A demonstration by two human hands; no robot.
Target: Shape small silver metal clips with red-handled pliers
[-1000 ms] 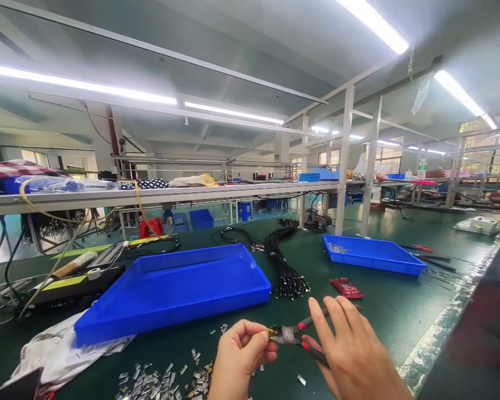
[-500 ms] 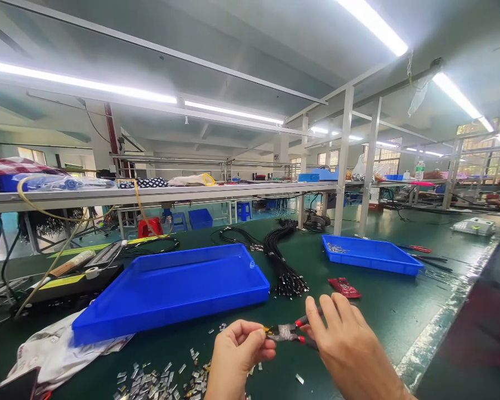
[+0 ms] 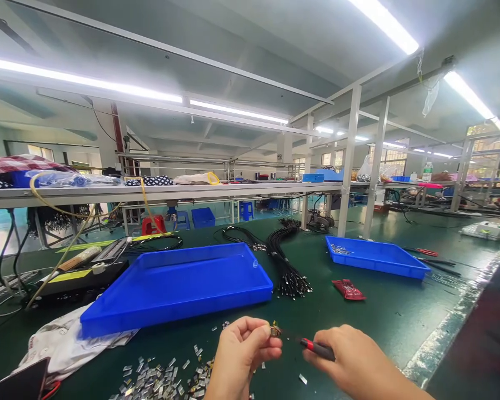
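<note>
Between the thumb and fingers of my left hand (image 3: 248, 353) is a small metal and yellow part (image 3: 275, 330), its free end pointing right. My right hand (image 3: 350, 355) is closed around a pair of pliers (image 3: 319, 349) with black and red handles. The pliers' jaws are hard to make out in this view, and a gap separates the handles from the small part. Below and left of my left hand lies a loose pile of small metal pieces (image 3: 150, 380). A single metal piece (image 3: 303, 379) rests on the green table between my hands.
A large blue tray (image 3: 175, 314) stands behind the pile. Farther right are a bundle of black cables (image 3: 285, 266), a red packet (image 3: 349, 290) and a smaller blue tray (image 3: 379, 266) holding small metal bits. A white cloth (image 3: 54, 347) lies at left.
The pliers have come away from the small part and moved right and down with my right hand, turning so their handles lie closer together. My left hand keeps its pinch.
</note>
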